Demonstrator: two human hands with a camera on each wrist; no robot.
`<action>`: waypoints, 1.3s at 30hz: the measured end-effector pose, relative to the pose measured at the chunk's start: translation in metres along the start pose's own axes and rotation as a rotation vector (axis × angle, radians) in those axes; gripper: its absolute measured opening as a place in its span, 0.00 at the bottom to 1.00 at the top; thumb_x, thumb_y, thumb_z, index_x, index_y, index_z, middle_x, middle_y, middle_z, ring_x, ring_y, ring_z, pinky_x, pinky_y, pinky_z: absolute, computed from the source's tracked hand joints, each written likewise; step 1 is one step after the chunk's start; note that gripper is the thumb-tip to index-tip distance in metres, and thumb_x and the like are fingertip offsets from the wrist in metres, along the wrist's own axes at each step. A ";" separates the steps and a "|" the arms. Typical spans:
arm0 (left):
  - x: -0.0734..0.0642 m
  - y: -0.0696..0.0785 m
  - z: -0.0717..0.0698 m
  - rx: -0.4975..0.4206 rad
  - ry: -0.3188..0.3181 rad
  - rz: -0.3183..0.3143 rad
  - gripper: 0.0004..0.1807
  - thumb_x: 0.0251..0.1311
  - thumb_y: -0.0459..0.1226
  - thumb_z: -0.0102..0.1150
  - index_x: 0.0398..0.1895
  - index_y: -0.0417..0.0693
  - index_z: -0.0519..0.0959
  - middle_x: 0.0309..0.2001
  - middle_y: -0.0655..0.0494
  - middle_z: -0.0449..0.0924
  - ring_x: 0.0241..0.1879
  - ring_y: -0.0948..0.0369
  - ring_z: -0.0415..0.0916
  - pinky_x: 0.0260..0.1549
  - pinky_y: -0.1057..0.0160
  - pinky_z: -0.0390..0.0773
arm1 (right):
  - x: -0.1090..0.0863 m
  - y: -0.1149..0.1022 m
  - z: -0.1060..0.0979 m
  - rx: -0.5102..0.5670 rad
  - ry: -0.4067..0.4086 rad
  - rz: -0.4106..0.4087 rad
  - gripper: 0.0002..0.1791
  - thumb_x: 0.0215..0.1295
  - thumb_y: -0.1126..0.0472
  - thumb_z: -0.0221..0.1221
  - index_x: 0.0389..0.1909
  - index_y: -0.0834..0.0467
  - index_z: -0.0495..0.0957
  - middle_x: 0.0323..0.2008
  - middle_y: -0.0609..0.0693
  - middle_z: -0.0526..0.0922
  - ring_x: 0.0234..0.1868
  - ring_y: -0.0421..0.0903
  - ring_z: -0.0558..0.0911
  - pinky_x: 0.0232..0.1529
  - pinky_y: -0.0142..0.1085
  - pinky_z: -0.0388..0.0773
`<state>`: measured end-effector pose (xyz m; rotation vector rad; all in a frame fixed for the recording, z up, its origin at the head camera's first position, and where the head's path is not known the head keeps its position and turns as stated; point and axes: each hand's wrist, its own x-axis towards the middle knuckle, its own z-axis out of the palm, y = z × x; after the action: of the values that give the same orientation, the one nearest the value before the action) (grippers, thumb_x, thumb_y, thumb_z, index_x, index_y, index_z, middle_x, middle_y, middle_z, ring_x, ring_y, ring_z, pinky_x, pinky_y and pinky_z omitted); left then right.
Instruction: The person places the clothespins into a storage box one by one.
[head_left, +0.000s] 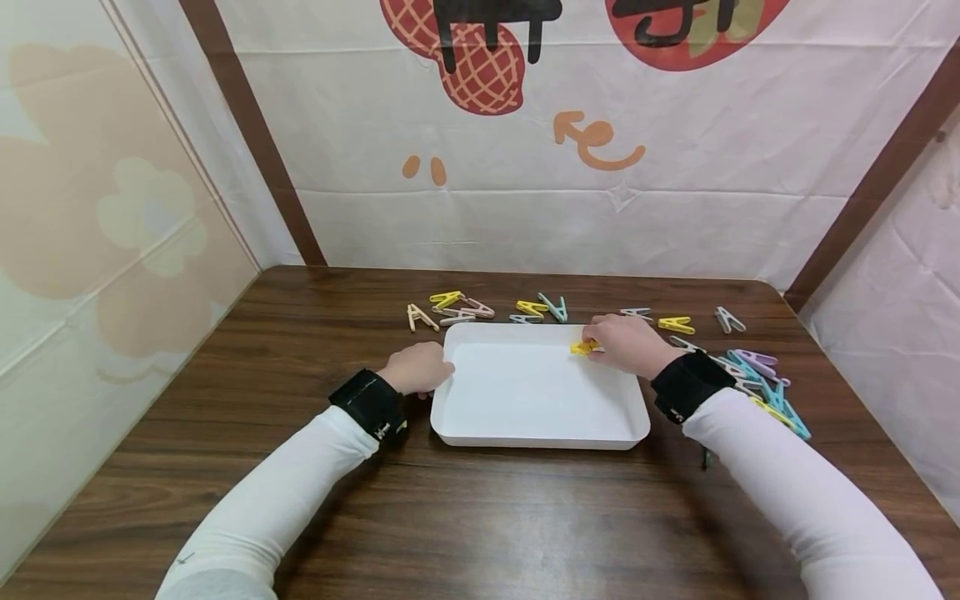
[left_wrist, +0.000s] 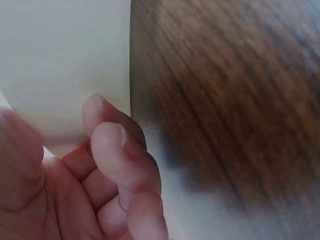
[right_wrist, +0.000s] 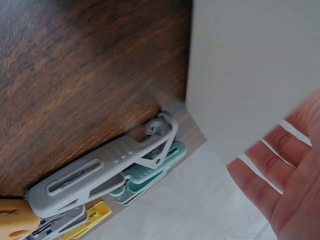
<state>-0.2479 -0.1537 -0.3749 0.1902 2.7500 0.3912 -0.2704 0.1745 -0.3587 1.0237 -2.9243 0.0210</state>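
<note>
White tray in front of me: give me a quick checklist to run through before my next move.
1. Left hand on the white tray: ok, it grips the left edge.
2. Right hand has the yellow clothespin: ok, pinched at the tray's far right part.
3. That clothespin touching the tray floor: cannot tell, the fingers hide its contact.
4. Space behind the tray clear: not ok, loose clothespins lie close to the far edge.
5. Right sleeve off the clothespin pile: cannot tell, it hides part of the pile.
</note>
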 end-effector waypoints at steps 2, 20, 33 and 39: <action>0.000 0.001 -0.001 0.002 0.001 0.007 0.14 0.70 0.42 0.45 0.34 0.43 0.77 0.18 0.53 0.76 0.17 0.59 0.76 0.19 0.61 0.69 | 0.001 0.001 0.001 -0.011 -0.014 0.000 0.10 0.59 0.60 0.68 0.40 0.58 0.83 0.32 0.48 0.79 0.31 0.46 0.75 0.35 0.40 0.76; 0.000 0.002 0.000 0.007 -0.005 0.012 0.14 0.69 0.41 0.44 0.33 0.43 0.77 0.18 0.52 0.77 0.17 0.59 0.76 0.19 0.61 0.68 | 0.009 0.006 0.010 -0.102 -0.085 0.024 0.10 0.61 0.57 0.67 0.37 0.59 0.81 0.30 0.49 0.81 0.27 0.46 0.72 0.33 0.39 0.71; -0.003 0.001 -0.002 0.004 0.001 0.010 0.15 0.69 0.41 0.44 0.29 0.44 0.76 0.16 0.53 0.76 0.17 0.59 0.76 0.19 0.62 0.68 | 0.002 0.003 0.008 -0.135 -0.036 0.041 0.13 0.60 0.55 0.68 0.40 0.59 0.82 0.33 0.52 0.82 0.30 0.48 0.76 0.37 0.42 0.74; -0.004 0.002 -0.002 0.000 -0.004 0.009 0.14 0.69 0.40 0.44 0.31 0.43 0.77 0.16 0.53 0.75 0.17 0.59 0.76 0.17 0.63 0.67 | -0.015 0.000 -0.005 -0.047 0.068 0.067 0.12 0.60 0.56 0.67 0.41 0.59 0.83 0.33 0.50 0.81 0.27 0.45 0.76 0.30 0.38 0.74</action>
<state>-0.2448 -0.1533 -0.3711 0.2032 2.7458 0.3928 -0.2586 0.1844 -0.3542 0.9003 -2.8811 -0.0109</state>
